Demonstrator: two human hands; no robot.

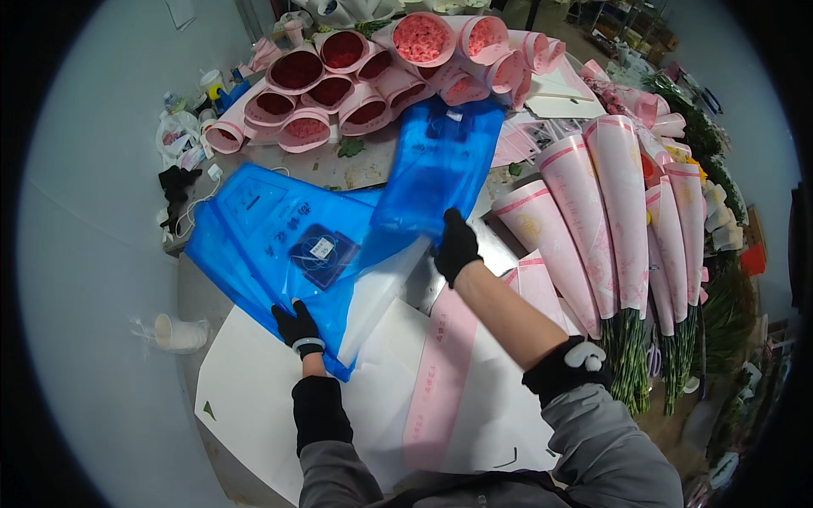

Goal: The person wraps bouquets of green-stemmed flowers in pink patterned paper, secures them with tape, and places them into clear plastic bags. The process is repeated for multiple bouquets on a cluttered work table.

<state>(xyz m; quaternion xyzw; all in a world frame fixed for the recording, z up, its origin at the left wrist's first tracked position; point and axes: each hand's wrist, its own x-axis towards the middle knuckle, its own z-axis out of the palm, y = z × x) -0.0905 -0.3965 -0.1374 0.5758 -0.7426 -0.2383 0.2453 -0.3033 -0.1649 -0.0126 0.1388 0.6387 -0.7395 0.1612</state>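
My left hand (298, 327), in a black glove with a pale band at the wrist, grips the lower edge of a large blue plastic bag (254, 222). That bag bears dark writing, a dark square and a small white label (322, 249). My right hand (458, 247), also gloved in black, holds the lower right edge of a second blue plastic bag (438, 165). This one stretches away towards the wrapped flowers. Between the two bags, a whitish translucent sheet (384, 298) slopes down; whether it belongs to either bag is hidden.
White paper sheets (260, 406) and a pink printed strip (438, 387) lie in front of me. Behind the bags lie pink-wrapped red flower bunches (295, 70) and pink ones (422, 38). More wrapped bunches (616, 216) lie right, near purple-handled scissors (654, 359). A roll (171, 333) is left.
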